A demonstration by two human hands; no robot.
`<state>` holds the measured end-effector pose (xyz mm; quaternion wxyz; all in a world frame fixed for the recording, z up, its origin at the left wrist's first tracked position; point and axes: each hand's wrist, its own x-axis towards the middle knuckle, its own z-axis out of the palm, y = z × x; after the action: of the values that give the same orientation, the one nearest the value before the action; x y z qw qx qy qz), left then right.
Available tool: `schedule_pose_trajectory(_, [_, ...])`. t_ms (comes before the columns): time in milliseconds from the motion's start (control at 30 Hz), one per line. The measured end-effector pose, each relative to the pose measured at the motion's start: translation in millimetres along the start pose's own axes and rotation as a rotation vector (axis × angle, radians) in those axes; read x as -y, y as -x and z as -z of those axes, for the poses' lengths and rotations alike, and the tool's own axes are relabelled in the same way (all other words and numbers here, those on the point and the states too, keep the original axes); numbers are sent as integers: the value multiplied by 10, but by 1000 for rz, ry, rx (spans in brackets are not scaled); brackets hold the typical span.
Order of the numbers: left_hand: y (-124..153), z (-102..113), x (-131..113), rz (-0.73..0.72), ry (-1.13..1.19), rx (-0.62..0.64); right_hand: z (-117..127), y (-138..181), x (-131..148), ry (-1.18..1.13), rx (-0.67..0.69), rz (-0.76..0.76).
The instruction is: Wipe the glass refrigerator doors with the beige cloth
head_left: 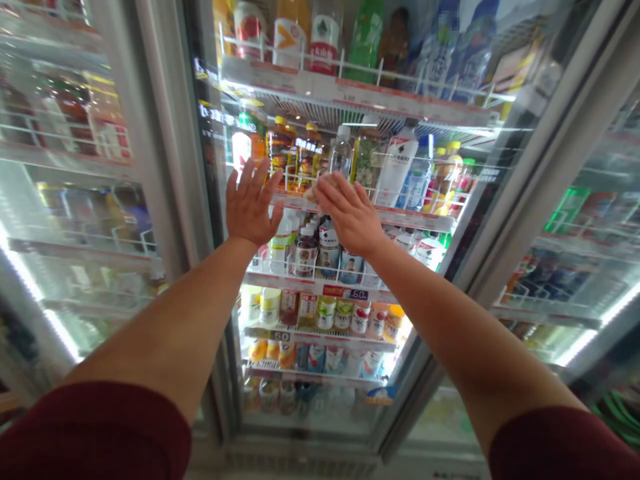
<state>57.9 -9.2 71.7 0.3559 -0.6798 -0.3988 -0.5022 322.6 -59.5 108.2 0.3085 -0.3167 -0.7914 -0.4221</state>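
**A:** Start at the left. What was there?

**B:** On your far left stood a shut glass door [75, 200]. It was foggy, so the bottles behind it were only blurs. Next came the grey door post [165, 133]. Then your left hand [251, 203].

**A:** What was my left hand doing?

**B:** It was up and flat, palm forward, with the fingers spread apart. It held nothing. It was in front of the cooler's second shelf [400, 217], just beside the orange-capped juice bottles [287, 150]. I think it was near or on the glass, but I could not tell if it touched.

**A:** And my right hand?

**B:** Your right hand [350, 217] was just beside the left one, a bit apart. Its fingers were stretched out and close together, pointing up and left. It held nothing either. Its fingertips [323, 187] were right below the clear water bottle [341, 152], at the front rail of that shelf.

**A:** So which step was I at?

**B:** You were reaching, I'd say. You had not grabbed any drink yet. The clear water bottle stood upright on the shelf, between the juice bottles and a green-labelled bottle [367, 157].

**A:** What did the next move need?

**B:** I think your right hand needed to go up a little, past the rail, and close around one bottle without knocking the ones packed beside it.

**A:** And further right?

**B:** A tall white bottle [397, 170], then another foggy door [590, 220].
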Motion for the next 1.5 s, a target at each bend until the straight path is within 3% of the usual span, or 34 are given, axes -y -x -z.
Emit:
schedule_pose_trajectory(100, [-6,4,-4,22,31,11,61,68,-106,5,111,152])
schedule_pose_trajectory(233, [6,36,-19,15,122,-13,220,134,-410,49,-12,-59])
schedule_pose_trajectory(333, [11,47,-25,9,161,-27,259,419,-519,77,-106,-225])
schedule_pose_trajectory(500, [9,33,-19,-23,131,-56,309,846,-636,116,6,-159])
schedule_pose_trajectory(633, [12,24,-12,-38,121,-62,405,644,-764,127,-78,-260])
schedule_pose_trajectory(767, [18,9,2,-41,108,-63,301,432,-526,122,-104,-359])
schedule_pose_trajectory(900, [18,7,7,-59,70,-69,147,289,-151,77,61,-90])
schedule_pose_trajectory(1000, [9,19,1,-27,87,-32,152,74,-68,66,112,36])
schedule_pose_trajectory(1133, [0,30,-11,19,108,3,189,-2,-99,70,12,-93])
schedule_pose_trajectory(1267, [7,34,-18,10,133,-19,160,353,-146,86,-43,-210])
schedule_pose_trajectory(1367, [9,38,-23,-24,90,-39,208,490,-354,96,-63,-229])
schedule_pose_trajectory(1500, [-2,53,-37,22,75,17,331,327,-709,82,-214,-382])
